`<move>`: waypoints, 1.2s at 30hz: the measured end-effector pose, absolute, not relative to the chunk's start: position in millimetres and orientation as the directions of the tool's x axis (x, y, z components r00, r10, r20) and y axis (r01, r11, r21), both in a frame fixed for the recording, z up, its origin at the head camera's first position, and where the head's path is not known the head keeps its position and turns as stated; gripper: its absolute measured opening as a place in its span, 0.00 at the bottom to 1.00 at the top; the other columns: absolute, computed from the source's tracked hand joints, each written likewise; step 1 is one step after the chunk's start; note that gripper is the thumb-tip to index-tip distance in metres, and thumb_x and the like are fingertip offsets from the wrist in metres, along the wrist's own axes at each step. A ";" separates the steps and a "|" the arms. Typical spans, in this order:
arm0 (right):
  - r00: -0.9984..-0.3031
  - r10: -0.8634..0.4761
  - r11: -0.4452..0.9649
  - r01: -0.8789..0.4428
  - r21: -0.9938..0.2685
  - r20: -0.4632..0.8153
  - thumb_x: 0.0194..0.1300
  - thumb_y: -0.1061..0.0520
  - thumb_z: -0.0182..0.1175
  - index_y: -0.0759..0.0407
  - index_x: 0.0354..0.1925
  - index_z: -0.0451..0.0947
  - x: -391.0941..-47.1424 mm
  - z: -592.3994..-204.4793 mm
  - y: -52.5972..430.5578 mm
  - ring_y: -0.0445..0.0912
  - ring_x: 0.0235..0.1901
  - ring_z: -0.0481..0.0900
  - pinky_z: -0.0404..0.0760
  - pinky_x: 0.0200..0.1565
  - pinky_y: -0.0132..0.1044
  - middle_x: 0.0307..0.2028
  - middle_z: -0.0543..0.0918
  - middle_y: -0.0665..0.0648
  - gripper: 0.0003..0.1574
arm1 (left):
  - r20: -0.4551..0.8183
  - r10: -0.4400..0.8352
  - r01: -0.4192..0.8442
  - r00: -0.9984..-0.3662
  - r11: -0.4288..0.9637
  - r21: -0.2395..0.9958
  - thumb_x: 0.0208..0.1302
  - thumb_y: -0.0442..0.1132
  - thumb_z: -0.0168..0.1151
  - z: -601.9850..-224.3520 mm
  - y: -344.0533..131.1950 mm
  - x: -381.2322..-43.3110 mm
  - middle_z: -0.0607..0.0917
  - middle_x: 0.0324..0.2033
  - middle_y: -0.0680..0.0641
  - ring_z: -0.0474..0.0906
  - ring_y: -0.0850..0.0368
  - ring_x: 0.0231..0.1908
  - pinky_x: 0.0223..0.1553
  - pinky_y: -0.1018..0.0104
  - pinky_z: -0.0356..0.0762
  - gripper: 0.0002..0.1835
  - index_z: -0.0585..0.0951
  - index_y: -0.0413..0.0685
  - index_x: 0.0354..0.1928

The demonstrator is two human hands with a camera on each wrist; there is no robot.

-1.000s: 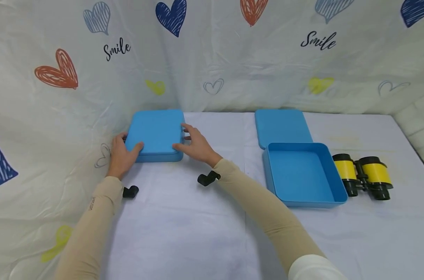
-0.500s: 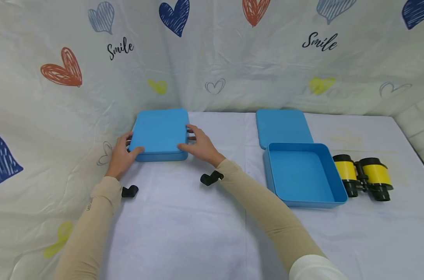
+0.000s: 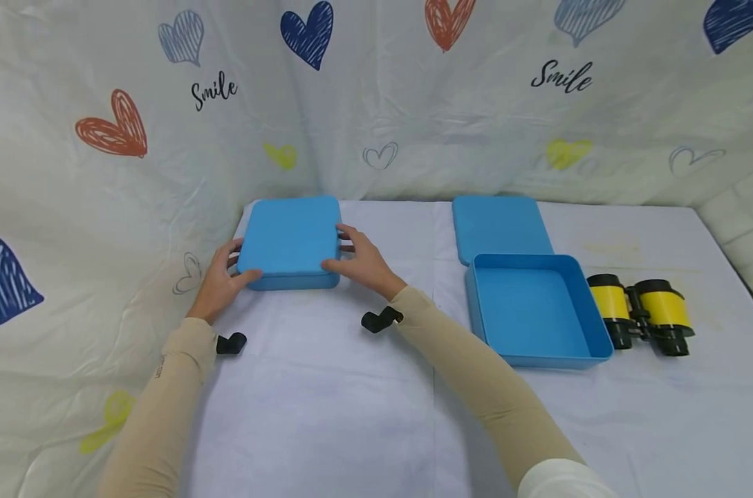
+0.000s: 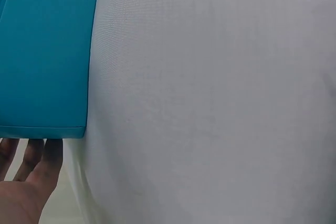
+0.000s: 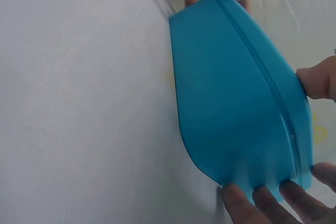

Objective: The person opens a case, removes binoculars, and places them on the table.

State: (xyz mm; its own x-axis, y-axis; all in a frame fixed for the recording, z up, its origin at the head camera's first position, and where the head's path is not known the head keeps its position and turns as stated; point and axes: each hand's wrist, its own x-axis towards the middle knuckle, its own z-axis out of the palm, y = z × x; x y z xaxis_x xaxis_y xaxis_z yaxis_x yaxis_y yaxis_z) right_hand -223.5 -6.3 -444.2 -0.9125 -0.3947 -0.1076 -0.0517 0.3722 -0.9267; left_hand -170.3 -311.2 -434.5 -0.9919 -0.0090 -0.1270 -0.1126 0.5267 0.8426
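Observation:
A blue rectangular box (image 3: 292, 232) with its lid on lies at the back left of the table in the head view. My left hand (image 3: 219, 285) holds its left side, fingers along the wall and thumb at the lid's front corner. From the opposite side, my right hand (image 3: 368, 265) grips it, with the thumb near the front right corner. In the right wrist view the box (image 5: 231, 87) shows its front wall and lid seam, with several right fingertips (image 5: 233, 195) against its near end. What is inside the box is hidden.
To the right stands an open blue box (image 3: 538, 311) with nothing in it. Behind it lies a flat blue lid (image 3: 503, 225). Black and yellow binoculars (image 3: 665, 304) rest beside the open box. A heart-printed sheet (image 3: 376, 90) hangs along the table's back and left sides.
Both hands have shifted the lidded box a little to the right, away from the left sheet. The open box, loose lid and binoculars stay in place.

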 end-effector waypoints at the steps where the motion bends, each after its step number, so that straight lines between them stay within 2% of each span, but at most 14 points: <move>1: -0.912 -0.396 0.372 -0.053 -0.927 -0.107 0.63 0.43 0.70 0.47 0.82 0.51 -223.0 -445.0 -5.7 0.56 0.75 0.70 0.78 0.69 0.54 0.78 0.64 0.58 0.59 | -0.137 -0.008 -0.120 -0.991 0.525 0.842 0.69 0.50 0.65 -435.2 -311.7 -169.6 0.50 0.82 0.39 0.54 0.33 0.79 0.75 0.31 0.62 0.48 0.49 0.52 0.83; 6: -0.911 -0.399 0.365 -0.053 -0.929 -0.105 0.61 0.43 0.72 0.47 0.82 0.50 -220.1 -446.3 -2.8 0.56 0.75 0.69 0.77 0.70 0.54 0.78 0.62 0.58 0.61 | -0.166 -0.004 -0.144 -0.986 0.524 0.840 0.69 0.52 0.66 -437.1 -313.0 -169.2 0.52 0.82 0.40 0.56 0.32 0.78 0.74 0.30 0.63 0.51 0.46 0.57 0.84; 11: -0.911 -0.397 0.364 -0.045 -0.930 -0.111 0.60 0.42 0.74 0.45 0.83 0.49 -217.6 -448.6 -0.1 0.55 0.76 0.68 0.77 0.70 0.53 0.79 0.61 0.56 0.64 | -0.180 0.003 -0.153 -0.984 0.518 0.842 0.67 0.51 0.68 -435.7 -310.9 -169.0 0.55 0.80 0.39 0.56 0.32 0.79 0.75 0.31 0.62 0.55 0.42 0.55 0.84; 19: -0.913 -0.393 0.344 -0.038 -0.938 -0.107 0.56 0.44 0.78 0.43 0.82 0.49 -210.1 -450.1 4.6 0.55 0.77 0.67 0.78 0.69 0.53 0.79 0.60 0.56 0.67 | -0.215 0.026 -0.168 -0.976 0.539 0.826 0.66 0.56 0.69 -434.4 -311.1 -165.6 0.57 0.80 0.38 0.57 0.34 0.78 0.75 0.30 0.61 0.53 0.49 0.56 0.83; 27: -0.915 -0.390 0.316 -0.033 -0.948 -0.099 0.55 0.47 0.79 0.45 0.82 0.50 -202.6 -450.3 9.1 0.56 0.77 0.67 0.79 0.69 0.52 0.79 0.60 0.56 0.68 | -0.242 0.048 -0.178 -0.969 0.545 0.819 0.65 0.57 0.69 -432.5 -309.7 -161.2 0.56 0.81 0.40 0.55 0.35 0.80 0.76 0.28 0.56 0.53 0.48 0.60 0.84; 36: -0.914 -0.395 0.260 -0.012 -0.966 -0.095 0.55 0.50 0.79 0.45 0.82 0.50 -194.0 -452.0 15.4 0.55 0.77 0.66 0.80 0.68 0.47 0.80 0.59 0.54 0.68 | -0.249 0.059 -0.180 -0.967 0.536 0.825 0.63 0.58 0.72 -432.4 -306.9 -154.4 0.56 0.81 0.40 0.55 0.36 0.80 0.76 0.27 0.56 0.56 0.48 0.58 0.83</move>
State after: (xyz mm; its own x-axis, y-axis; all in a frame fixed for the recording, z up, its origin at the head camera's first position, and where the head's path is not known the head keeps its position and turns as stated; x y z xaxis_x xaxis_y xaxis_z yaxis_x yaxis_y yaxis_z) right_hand -194.0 15.4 -452.0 -0.9138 -0.3950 -0.0945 -0.0124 0.2598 -0.9656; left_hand -154.4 -306.9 -432.4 -0.9667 0.0586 -0.2492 -0.1802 0.5359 0.8248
